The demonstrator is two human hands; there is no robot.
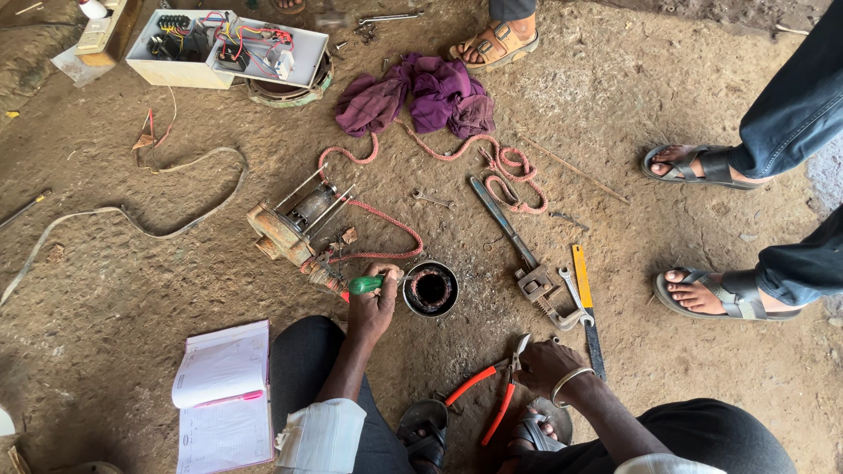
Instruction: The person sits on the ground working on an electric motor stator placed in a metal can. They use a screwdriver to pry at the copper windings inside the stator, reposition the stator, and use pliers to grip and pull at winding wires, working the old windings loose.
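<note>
Left hand (373, 303) is gripping a green-handled screwdriver (367, 283) at the stator housing (430, 289); right hand (544, 367) is closing on orange-handled pliers (500, 386), nearer right.

Bare, packed dirt floor (105, 290), brown and gritty, strewn with small stones and scraps. Even, soft daylight, no hard shadows. Darker, damp-looking ground toward the top right corner (729, 10). No walls, windows or furniture in view.

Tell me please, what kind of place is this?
Probably an informal repair workshop on a bare dirt floor: a dismantled motor, a pipe wrench and an open electrical box lie on the ground.
</note>
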